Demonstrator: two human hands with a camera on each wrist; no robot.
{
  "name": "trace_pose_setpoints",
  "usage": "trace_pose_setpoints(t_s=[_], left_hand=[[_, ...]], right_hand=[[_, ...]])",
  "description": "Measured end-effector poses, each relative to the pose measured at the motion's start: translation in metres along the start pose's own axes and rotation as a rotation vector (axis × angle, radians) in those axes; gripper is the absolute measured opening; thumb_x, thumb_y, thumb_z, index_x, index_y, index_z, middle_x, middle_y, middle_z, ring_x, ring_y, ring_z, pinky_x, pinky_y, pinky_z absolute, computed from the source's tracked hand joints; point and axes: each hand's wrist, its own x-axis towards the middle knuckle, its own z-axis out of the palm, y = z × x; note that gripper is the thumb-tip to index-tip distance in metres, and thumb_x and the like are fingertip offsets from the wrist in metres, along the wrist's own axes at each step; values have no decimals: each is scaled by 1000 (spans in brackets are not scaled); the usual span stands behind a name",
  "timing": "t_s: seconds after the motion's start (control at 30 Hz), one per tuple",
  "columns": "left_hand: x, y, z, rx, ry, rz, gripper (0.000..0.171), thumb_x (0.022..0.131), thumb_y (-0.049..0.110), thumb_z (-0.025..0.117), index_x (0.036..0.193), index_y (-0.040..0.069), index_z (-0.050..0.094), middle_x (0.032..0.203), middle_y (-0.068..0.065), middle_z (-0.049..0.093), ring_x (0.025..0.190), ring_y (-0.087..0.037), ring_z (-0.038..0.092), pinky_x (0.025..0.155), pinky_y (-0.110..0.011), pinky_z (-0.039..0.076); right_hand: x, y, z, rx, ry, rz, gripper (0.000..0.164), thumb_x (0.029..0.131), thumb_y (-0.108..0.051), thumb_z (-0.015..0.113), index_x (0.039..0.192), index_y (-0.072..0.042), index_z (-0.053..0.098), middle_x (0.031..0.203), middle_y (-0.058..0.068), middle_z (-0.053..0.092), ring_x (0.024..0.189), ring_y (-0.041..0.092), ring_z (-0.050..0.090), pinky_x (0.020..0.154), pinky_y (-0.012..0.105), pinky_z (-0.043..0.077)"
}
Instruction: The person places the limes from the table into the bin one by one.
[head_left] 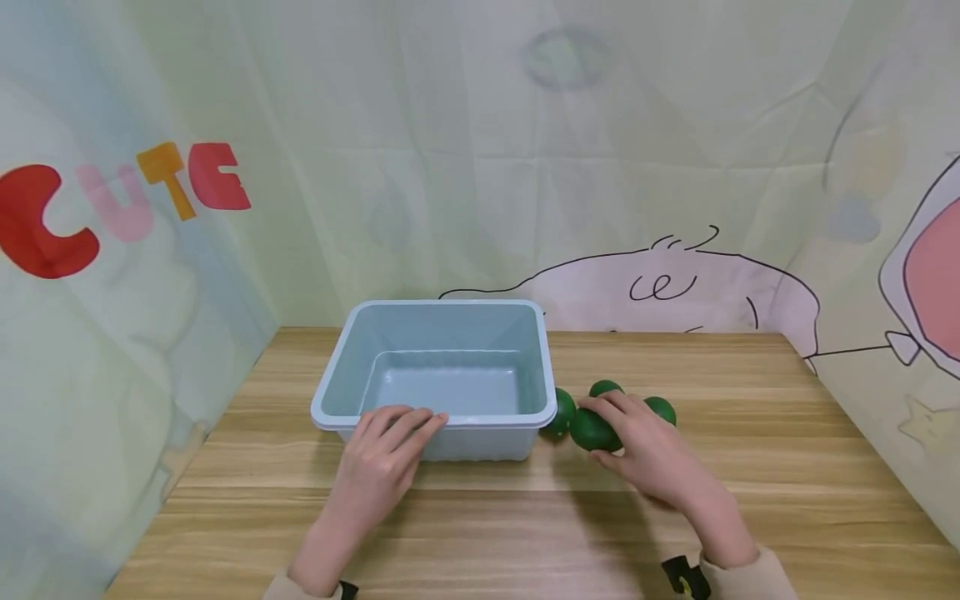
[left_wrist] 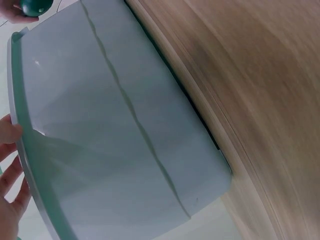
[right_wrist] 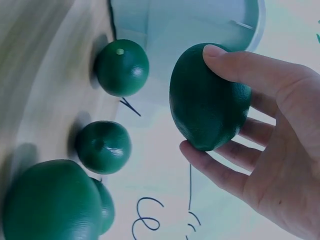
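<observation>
My right hand (head_left: 656, 446) grips a dark green lime (right_wrist: 207, 97), thumb on one side and fingers on the other, held off the table. In the head view, this lime (head_left: 595, 431) is just right of a pale blue plastic basin (head_left: 465, 446). Beside and behind it are other limes: one by the basin's right wall (head_left: 561, 413), one behind the hand (head_left: 605, 387) and one to the right (head_left: 662, 408). My left hand (head_left: 386, 458) holds the basin's front rim, its fingers over the edge; in the left wrist view the thumb (left_wrist: 9, 132) lies against the rim.
The basin's floor (head_left: 450, 387) is bare. It stands on a wood-grain table (head_left: 495, 533), near the back edge. A printed cloth (head_left: 420, 167) hangs behind the table and along both sides. In the right wrist view, a large lime (right_wrist: 52, 205) partly covers another.
</observation>
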Motion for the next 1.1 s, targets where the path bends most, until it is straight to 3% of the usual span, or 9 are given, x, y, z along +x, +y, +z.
trace_pose_setpoints(t_s=[0.73, 1.1], left_hand=[[0, 0, 0, -5, 6, -1, 34, 102, 15, 40, 108, 11, 73, 97, -4, 70, 88, -25, 61, 75, -39, 49], [0, 0, 0, -10, 8, -2, 33, 102, 15, 41, 108, 11, 73, 97, -4, 70, 88, -25, 61, 75, -39, 49]], right_hand=[[19, -11, -27, -12, 48, -55, 60, 76, -24, 81, 130, -16, 56, 118, 3, 59, 96, 18, 60, 74, 35, 55], [29, -18, -41, -3, 37, -77, 62, 78, -23, 80, 133, -17, 53, 124, 6, 57, 106, 23, 58, 85, 42, 54]])
